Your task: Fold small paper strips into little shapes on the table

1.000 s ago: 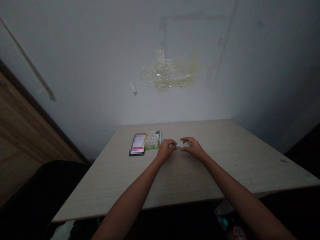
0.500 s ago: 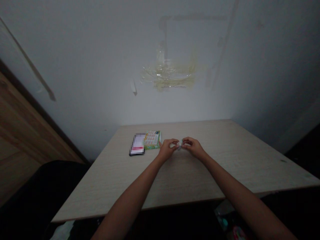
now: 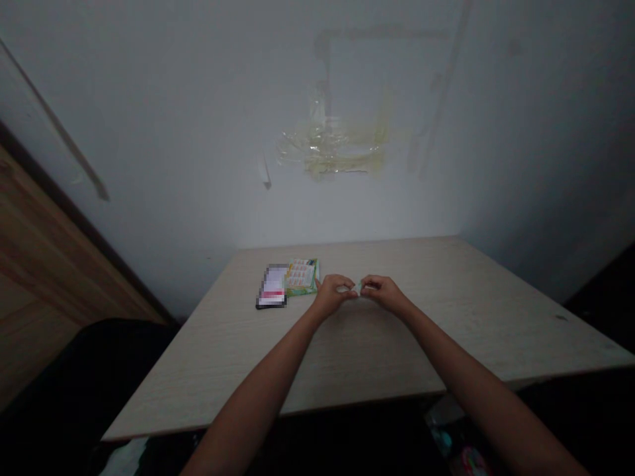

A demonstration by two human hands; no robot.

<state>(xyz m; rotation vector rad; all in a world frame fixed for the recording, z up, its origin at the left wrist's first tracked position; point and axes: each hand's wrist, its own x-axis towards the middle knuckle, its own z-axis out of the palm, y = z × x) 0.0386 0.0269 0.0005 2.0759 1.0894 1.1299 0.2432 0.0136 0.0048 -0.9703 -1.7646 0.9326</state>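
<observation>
Between my fingertips is a small whitish piece with a touch of green [image 3: 358, 288], perhaps paper or plastic; its kind is too small to make out. My left hand [image 3: 334, 293] pinches its left side with thumb and fingers. From the right, my right hand [image 3: 381, 291] grips the other side in a like pinch. Both hands are just above the wooden table [image 3: 367, 357], near its middle. Most of the piece is hidden by the fingers.
Left of my hands lie a phone [image 3: 272, 287] with a blurred screen and a green printed booklet [image 3: 302, 276], side by side. Behind the table rises a wall with peeling clear tape [image 3: 342, 155]. Dark cloth [image 3: 89, 370] hangs at the left, and several items sit below the front edge.
My hands stay nearly in place, with slight shifts of the fingers. Less of the whitish piece shows between them now. The phone and booklet have not moved.
</observation>
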